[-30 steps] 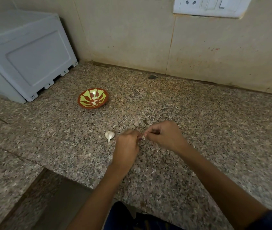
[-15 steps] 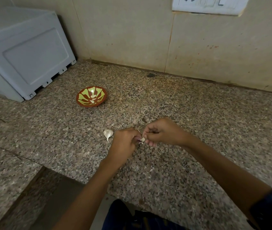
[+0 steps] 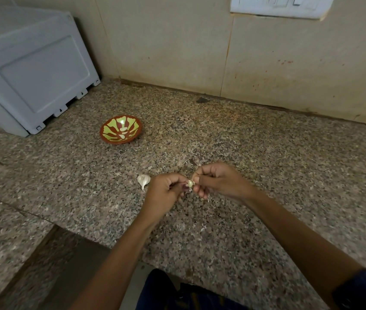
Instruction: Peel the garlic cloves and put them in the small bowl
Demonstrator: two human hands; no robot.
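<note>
1. Both hands meet just above the speckled granite bench (image 3: 267, 175), near its front middle. The left hand (image 3: 164, 193) and right hand (image 3: 220, 181) have their fingers curled in, and both pinch the same garlic clove (image 3: 190, 183) between them, so each grip is closed on it.
2. The clove is tiny here, pale yellowish with a bit of purplish skin hanging on its left side. Too small to tell which way its long axis runs or where the tip points.
3. A second clove, the unpeeled clove (image 3: 143, 180), lies on the bench just left of the left hand, not touching it. Its fat end is away from the person and the thin tail points toward the near edge, long axis roughly front to back.
4. The small bowl (image 3: 120, 130) sits well apart, back left of the hands, red-brown with a yellow-green pattern, tilted a little toward the camera. A few pale peeled cloves (image 3: 123, 129) lie inside.
5. A grey-white plastic appliance (image 3: 32, 72) stands behind the bowl at far left, and a white switch plate (image 3: 280, 6) is up on the wall. No readable writing or brand on any of it.
</note>
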